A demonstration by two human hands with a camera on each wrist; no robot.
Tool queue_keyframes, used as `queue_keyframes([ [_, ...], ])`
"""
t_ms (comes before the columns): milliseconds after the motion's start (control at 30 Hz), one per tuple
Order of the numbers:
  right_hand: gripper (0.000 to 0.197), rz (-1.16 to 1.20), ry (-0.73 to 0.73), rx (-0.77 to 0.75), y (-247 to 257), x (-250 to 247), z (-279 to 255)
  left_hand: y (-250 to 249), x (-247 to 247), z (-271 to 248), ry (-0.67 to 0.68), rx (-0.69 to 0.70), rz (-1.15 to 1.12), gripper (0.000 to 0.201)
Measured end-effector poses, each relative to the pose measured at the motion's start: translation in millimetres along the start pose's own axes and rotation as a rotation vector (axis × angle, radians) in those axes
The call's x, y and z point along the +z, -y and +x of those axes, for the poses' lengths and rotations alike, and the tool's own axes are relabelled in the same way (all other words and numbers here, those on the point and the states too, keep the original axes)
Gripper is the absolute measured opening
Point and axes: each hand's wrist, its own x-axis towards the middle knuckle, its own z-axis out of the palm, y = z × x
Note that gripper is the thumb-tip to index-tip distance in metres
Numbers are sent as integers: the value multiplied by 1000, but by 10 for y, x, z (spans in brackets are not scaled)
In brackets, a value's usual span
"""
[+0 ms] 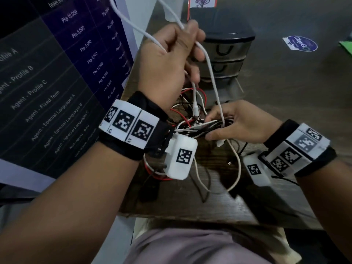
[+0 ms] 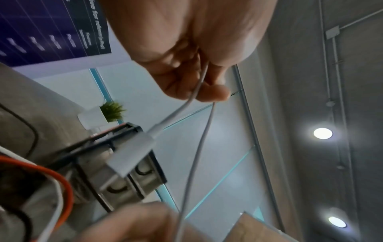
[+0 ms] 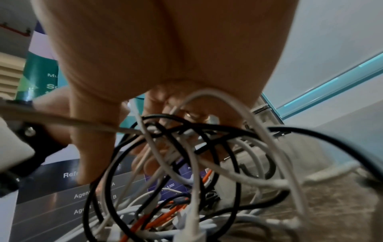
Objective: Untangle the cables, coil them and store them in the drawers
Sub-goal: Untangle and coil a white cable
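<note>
Above the cable tangle [image 1: 192,119] on the bench [image 1: 285,103], the left hand [image 1: 169,60] pinches a white cable [image 1: 211,73], lifting it free. Right of the tangle, the right hand [image 1: 242,122] grips bundled strands, anchoring them; the drawers [image 1: 226,52] stand behind, shut.

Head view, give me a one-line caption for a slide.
Left hand lifts a white cable from the tangle that the right hand grips, drawers behind.

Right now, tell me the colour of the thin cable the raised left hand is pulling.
White cable, clearest in the head view.
</note>
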Motion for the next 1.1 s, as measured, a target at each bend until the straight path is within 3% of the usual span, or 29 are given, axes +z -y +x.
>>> queue_keyframes([
  [133,43,53,-7,-60,-42,-37,-5,138,-143,62,-117,-36,79,19],
  [233,24,124,-131,-89,-19,-74,-48,323,-282,112,-132,-168,257,17],
  [367,12,82,-338,-173,-23,-137,-90,426,-397,115,-124,-365,500,84],
  [433,17,59,-422,-183,-33,-164,-93,430,-428,117,-140,-398,639,120],
  [467,23,50,-457,-180,-41,-175,-94,411,-412,113,-128,-391,704,125],
  [500,31,46,-474,-183,-30,-179,-97,373,-376,89,-99,-362,768,122],
  [567,38,63,-492,-197,-13,-185,-95,278,-261,12,-3,-236,876,91],
  [633,36,86,-509,-227,15,-178,-81,198,-145,-76,193,-99,831,51],
  [667,34,96,-518,-246,26,-178,-71,177,-88,-126,333,-101,773,41],
  [767,35,105,-542,-303,96,-169,-46,254,47,-247,650,-168,829,44],
  [900,32,116,-582,-388,212,-186,-68,437,73,-265,654,-96,888,31],
  [1100,31,178,-776,-581,470,-362,-181,528,-5,-239,561,-161,820,22],
])
